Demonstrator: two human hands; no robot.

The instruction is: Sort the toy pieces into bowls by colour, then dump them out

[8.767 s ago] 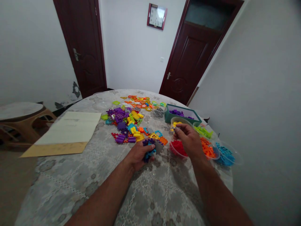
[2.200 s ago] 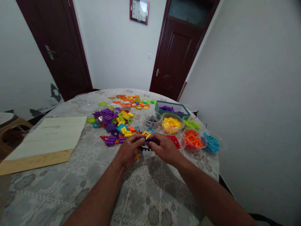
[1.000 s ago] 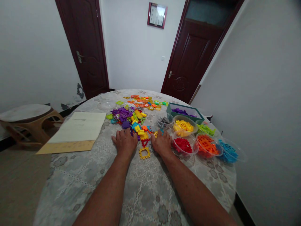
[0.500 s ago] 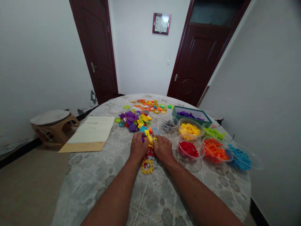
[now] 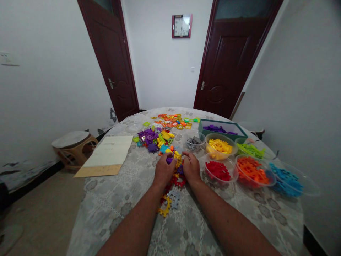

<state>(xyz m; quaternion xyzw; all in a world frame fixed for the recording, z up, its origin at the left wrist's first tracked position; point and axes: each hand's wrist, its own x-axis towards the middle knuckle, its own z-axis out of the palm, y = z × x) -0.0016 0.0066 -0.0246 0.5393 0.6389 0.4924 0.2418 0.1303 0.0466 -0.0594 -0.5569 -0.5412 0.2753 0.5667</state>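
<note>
My left hand (image 5: 164,170) and my right hand (image 5: 191,166) lie side by side on the table, cupped around a small heap of plastic building pieces (image 5: 176,160) in purple, yellow, orange and red. Both hands press against that heap; the fingers curl over it. A red piece (image 5: 178,181) shows between my wrists. Nearer me a yellow frame piece (image 5: 165,206) and a grey piece (image 5: 174,199) lie loose between my forearms. A larger pile of mixed pieces (image 5: 157,137) sits just beyond my hands.
Clear bowls hold sorted pieces: grey (image 5: 195,143), yellow (image 5: 220,146), red (image 5: 218,170), orange (image 5: 250,170), blue (image 5: 286,175), green (image 5: 250,150). A teal box (image 5: 223,124) holds purple ones. Paper sheets (image 5: 106,156) lie at left; a stool (image 5: 71,144) stands beside the table (image 5: 128,199).
My hands closed in from either side of the pieces and dragged a heap toward me. The yellow frame piece slid nearer too. The camera lifted and pulled back.
</note>
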